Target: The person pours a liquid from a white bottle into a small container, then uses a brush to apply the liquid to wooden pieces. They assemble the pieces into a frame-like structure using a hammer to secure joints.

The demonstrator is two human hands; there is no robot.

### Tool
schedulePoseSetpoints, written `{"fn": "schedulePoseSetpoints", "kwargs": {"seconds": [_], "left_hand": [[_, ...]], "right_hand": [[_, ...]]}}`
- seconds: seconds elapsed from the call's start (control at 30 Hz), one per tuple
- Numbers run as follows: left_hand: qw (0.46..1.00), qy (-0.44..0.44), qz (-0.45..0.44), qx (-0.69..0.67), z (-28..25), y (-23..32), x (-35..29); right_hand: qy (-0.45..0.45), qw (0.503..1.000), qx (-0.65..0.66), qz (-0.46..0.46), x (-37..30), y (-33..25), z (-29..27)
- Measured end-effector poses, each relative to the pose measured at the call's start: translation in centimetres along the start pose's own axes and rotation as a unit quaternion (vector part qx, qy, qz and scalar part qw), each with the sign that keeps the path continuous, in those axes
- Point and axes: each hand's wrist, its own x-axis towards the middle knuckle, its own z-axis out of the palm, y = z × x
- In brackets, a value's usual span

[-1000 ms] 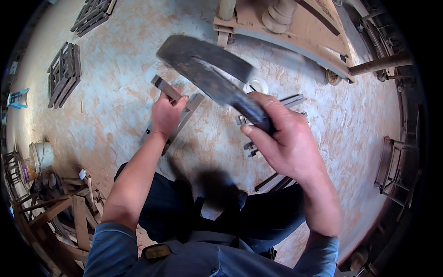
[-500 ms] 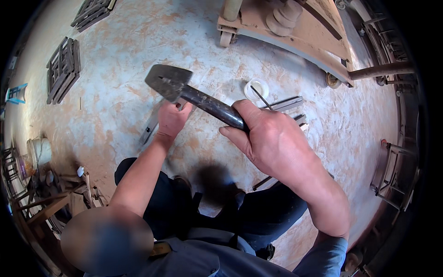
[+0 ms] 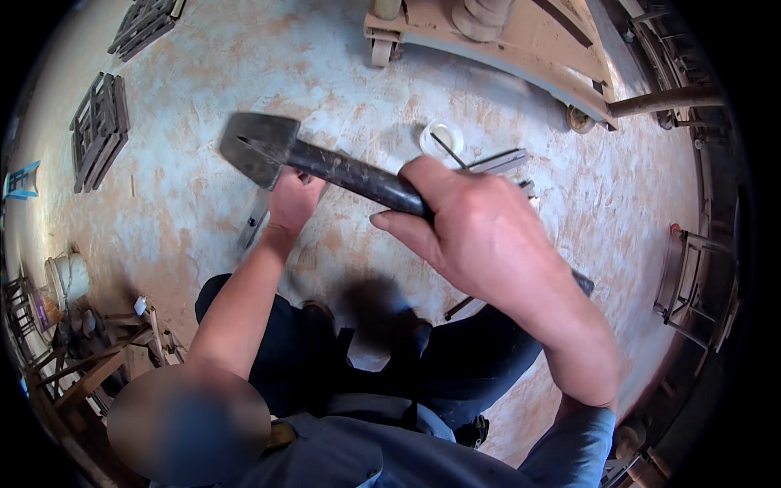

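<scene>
The right hand (image 3: 484, 224) has its fingers wrapped round the handle of a hammer (image 3: 350, 175). The handle is dark, smooth and glossy with pale scuffs; the head is dark, worn metal, broad and wedge-like in outline. Just below the head, as seen from above, the left hand (image 3: 293, 198) has curled fingers; head and fist hide most of what lies there, so I cannot tell whether they grip anything or whether the head touches them. Near that hand, below the hammer's head, is a straight grey bar (image 3: 254, 228).

Beyond the hammer's handle sits a round white tub (image 3: 428, 140), a thin dark rod (image 3: 449, 151) slanting across its rim. Grey, straight-edged bars (image 3: 500, 161) lie just right of the tub, past the hammer's grip. Well beyond the hammer stands a dusty tan cart (image 3: 561, 69) on casters, carrying a rounded, stepped piece (image 3: 482, 20). Far left of the hammer, dark slatted frames (image 3: 99, 134) rest stacked on the mottled blue-grey and rust-brown floor (image 3: 350, 89).
</scene>
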Motion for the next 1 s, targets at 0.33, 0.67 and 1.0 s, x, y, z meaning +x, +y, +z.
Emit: {"fn": "schedulePoseSetpoints", "kwargs": {"seconds": [0.33, 0.67, 1.0], "left_hand": [[0.999, 0.026, 0.012, 0.03, 0.1, -0.6, 0.1], [0.998, -0.008, 0.006, 0.056, -0.1, -1.7, 0.0], [0.999, 0.01, 0.021, 0.049, 0.2, -1.4, 0.2]], "right_hand": [[0.014, 1.0, -0.012, -0.012, 0.1, 0.3, 0.2], [0.023, 1.0, 0.005, -0.007, 0.0, -0.1, -0.9], [-0.055, 0.997, -0.037, 0.048, -0.9, -0.8, -1.7]]}}
